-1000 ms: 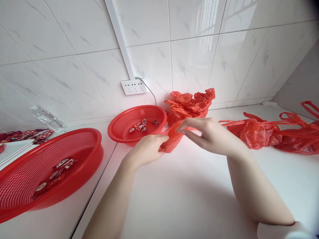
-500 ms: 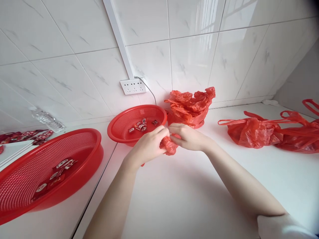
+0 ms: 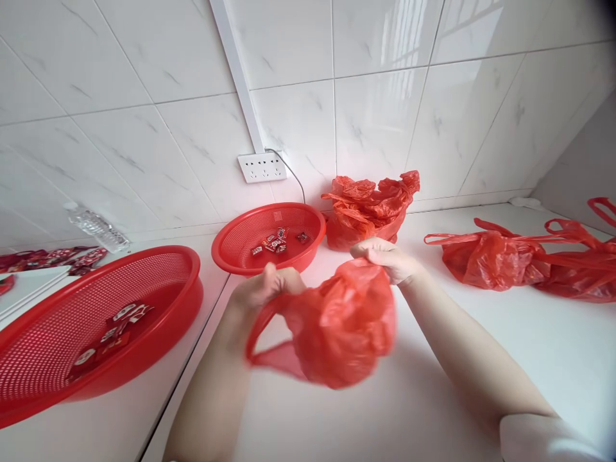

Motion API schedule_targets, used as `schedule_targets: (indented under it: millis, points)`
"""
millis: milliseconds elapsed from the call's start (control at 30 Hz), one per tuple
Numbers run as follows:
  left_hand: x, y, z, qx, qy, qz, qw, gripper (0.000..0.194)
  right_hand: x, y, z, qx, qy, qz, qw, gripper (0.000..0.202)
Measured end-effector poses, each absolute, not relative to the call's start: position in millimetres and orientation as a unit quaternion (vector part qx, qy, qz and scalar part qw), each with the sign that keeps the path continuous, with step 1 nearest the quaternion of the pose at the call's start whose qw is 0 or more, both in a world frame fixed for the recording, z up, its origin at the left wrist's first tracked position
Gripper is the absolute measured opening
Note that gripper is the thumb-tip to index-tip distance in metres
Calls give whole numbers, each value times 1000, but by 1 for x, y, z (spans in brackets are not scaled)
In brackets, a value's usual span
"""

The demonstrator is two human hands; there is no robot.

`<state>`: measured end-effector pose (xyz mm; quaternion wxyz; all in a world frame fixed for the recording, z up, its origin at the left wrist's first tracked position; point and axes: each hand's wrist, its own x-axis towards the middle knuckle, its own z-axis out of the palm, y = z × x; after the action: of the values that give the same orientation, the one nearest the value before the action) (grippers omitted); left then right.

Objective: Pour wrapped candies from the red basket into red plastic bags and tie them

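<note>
A red plastic bag (image 3: 342, 324) is stretched between my two hands above the white tabletop, its body puffed out and a little blurred. My left hand (image 3: 272, 285) grips its left side near a handle loop that hangs down; motion smears this hand. At the bag's upper right edge, my right hand (image 3: 385, 256) pinches the plastic between thumb and fingers. Just behind my left hand stands a round red plastic basket (image 3: 221, 253) with several small wrapped packets (image 3: 276, 245) in it. Whether the bag contains anything, I cannot tell.
A larger red basket (image 3: 190, 269) with several packets stands at the left. Crumpled red bags (image 3: 368, 215) sit against the tiled wall. Tied red bags (image 3: 491, 260) lie at the right. A clear plastic bottle (image 3: 99, 226) and a wall socket (image 3: 262, 167) are behind.
The red bag was bunched up small between my hands; now it is spread out and larger. My hands have moved apart, the left one lower and leftward, the right one to the right.
</note>
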<state>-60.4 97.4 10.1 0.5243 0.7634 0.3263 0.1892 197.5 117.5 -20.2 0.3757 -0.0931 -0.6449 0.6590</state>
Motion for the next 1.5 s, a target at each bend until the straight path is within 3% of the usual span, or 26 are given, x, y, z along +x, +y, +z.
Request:
schedule_targets:
  millis: [67,167,300,400,467,533,667,800,967,1000,1133,1233,1300,1433,1500]
  points:
    - [-65,100,13,758,252,55,599,89,204,115,-18,-80,-651,681,325,55]
    - [-58,100,24,769,230,-67,592,73,210,114,-10,-92,-726,651,200,49]
    - [-36,97,24,798,233,72,552,48,205,117,-5,-153,-759,584,242,47]
    - [-30,100,8,763,196,152,596,36,205,120,-7,-165,-751,581,268,48]
    - [-34,102,-4,720,190,223,629,36,210,118,-7,-173,-751,589,243,51]
    - [-41,103,-14,701,249,263,614,49,216,115,-4,-222,-758,589,169,54]
    - [-50,101,-15,729,395,198,522,54,219,106,6,-454,-778,435,15,48]
    - [-41,99,-1,761,451,69,461,43,214,108,7,-576,-774,260,-44,20]
    - [-29,101,1,752,608,-80,242,28,215,117,-3,-655,-733,172,-69,71]
    - [-29,102,-1,757,618,-86,194,34,215,119,-5,-660,-730,161,-69,75]
    - [-29,103,-13,763,627,-111,113,99,211,121,-13,-656,-740,135,-64,79]
    - [-27,101,-17,760,614,-136,164,110,207,119,-14,-638,-750,162,-71,81]
    - [-24,98,-18,770,598,-127,183,96,203,117,-14,-609,-764,195,-78,72]
    - [-10,98,-25,802,566,-101,160,53,188,116,-18,-529,-826,184,-70,29]
    - [-4,101,-32,804,551,-128,183,44,177,118,-24,-498,-847,180,-56,28]
